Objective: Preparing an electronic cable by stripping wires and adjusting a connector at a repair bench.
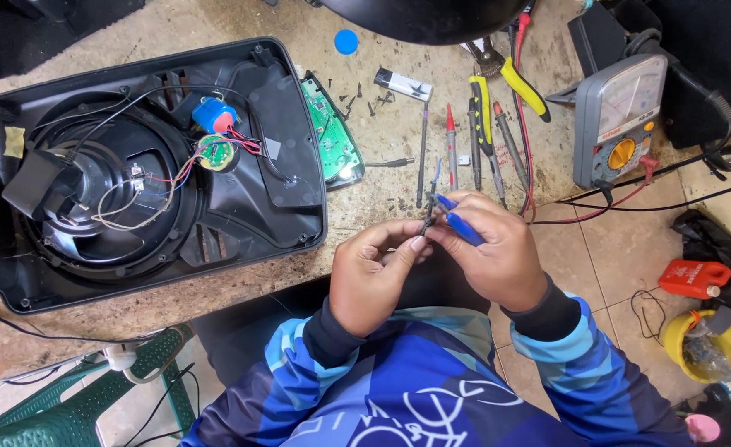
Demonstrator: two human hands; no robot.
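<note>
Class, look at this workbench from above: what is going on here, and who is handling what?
A person in a blue patterned top sits at a stone-topped bench. The right hand holds a blue-handled tool against a small dark part pinched in the left hand. To the left lies an opened speaker housing with wires exposed, a green circuit board beside it. Probes, yellow-handled pliers and an analogue meter lie behind the hands.

A grey analog meter (616,122) with a pale dial face lay right on the bench; a red labelled can (695,278) sat on the floor below
</note>
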